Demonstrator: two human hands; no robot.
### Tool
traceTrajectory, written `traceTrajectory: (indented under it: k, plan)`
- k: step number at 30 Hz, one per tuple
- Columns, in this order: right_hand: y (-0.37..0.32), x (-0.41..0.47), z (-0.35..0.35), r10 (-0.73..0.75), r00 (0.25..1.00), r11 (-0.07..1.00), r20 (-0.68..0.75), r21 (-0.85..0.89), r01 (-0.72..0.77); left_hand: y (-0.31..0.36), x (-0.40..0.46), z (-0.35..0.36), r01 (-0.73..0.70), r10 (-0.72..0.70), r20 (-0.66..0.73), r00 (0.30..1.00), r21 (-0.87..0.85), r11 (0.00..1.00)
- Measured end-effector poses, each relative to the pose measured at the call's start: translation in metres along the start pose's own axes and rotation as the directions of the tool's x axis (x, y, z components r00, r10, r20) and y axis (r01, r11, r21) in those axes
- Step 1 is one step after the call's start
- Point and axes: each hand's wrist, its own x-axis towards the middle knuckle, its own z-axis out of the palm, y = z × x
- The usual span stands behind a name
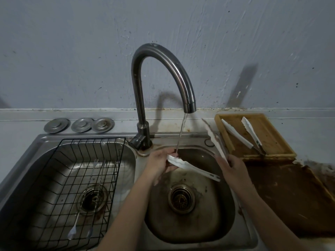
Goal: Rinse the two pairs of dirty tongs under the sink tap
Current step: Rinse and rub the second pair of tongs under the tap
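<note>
Now both hands' fingers clamp white tongs (192, 168): left hand (159, 164) under the stream, right hand (233, 169) beside it.

- White tongs (192, 167) under a dark grey tap (163, 57).
- Black wire basket (116, 171) in the silver sink (213, 238).
- Yellow-brown wooden tray (272, 134).
- Blue-grey wall (72, 51), dark-speckled.
- Brown-stained desk (286, 200).

Two white tongs at the running tap

One pair of white tongs (192, 167) is spread wide over the right basin, one tip under the stream of the tap (189, 104); the second pair (243, 134) lies open on a wooden tray (282, 142).
</note>
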Motion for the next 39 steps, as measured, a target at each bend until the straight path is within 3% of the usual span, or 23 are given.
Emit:
traceTrajectory:
  k: [3, 6, 10, 14, 19, 22, 26, 31, 35, 39]
  plan:
    - [0.002, -0.005, 0.002, -0.014, 1.000, 1.000, -0.014, 0.009, 0.014, -0.006, -0.001, 0.004, 0.009, -0.009, 0.022, 1.000, 0.003, 1.000]
    - [0.003, -0.009, -0.002, -0.003, 1.000, 1.000, -0.017, 0.014, 0.003, -0.007, 0.000, 0.005, 0.028, -0.029, 0.007, 1.000, 0.092, 0.995]
    - [0.004, -0.013, -0.009, -0.096, 0.993, 0.994, -0.067, -0.064, 0.092, -0.008, -0.002, 0.002, 0.052, -0.059, 0.025, 0.998, 0.221, 0.974]
    - [-0.001, -0.017, -0.010, -0.229, 0.971, 0.968, -0.060, -0.117, 0.221, -0.009, -0.007, 0.004, 0.018, 0.015, -0.060, 0.998, 0.502, 0.865]
    - [0.001, -0.018, -0.006, -0.311, 0.949, 0.937, -0.048, -0.184, 0.298, -0.005, -0.010, 0.008, 0.004, -0.001, -0.005, 1.000, 0.667, 0.745]
    - [0.010, -0.015, -0.004, -0.271, 0.961, 0.953, -0.051, -0.151, 0.261, 0.002, -0.009, 0.006, -0.065, 0.074, 0.007, 0.997, 0.562, 0.824]
    - [0.018, -0.012, 0.001, -0.267, 0.962, 0.957, -0.057, -0.129, 0.258, 0.016, -0.010, 0.006, -0.061, 0.057, 0.023, 0.998, 0.398, 0.915]
    - [0.009, -0.016, 0.018, -0.170, 0.984, 0.985, -0.059, -0.026, 0.169, 0.018, -0.008, 0.011, -0.131, 0.200, -0.127, 0.972, 0.414, 0.901]
    - [-0.001, -0.015, 0.026, -0.012, 1.000, 0.985, -0.022, 0.171, 0.016, 0.014, -0.008, 0.021, -0.235, 0.348, -0.238, 0.907, 0.399, 0.886]
    - [-0.004, -0.015, 0.032, 0.002, 0.999, 0.972, -0.051, 0.234, 0.010, 0.015, -0.010, 0.028, -0.357, 0.467, -0.195, 0.862, 0.420, 0.834]
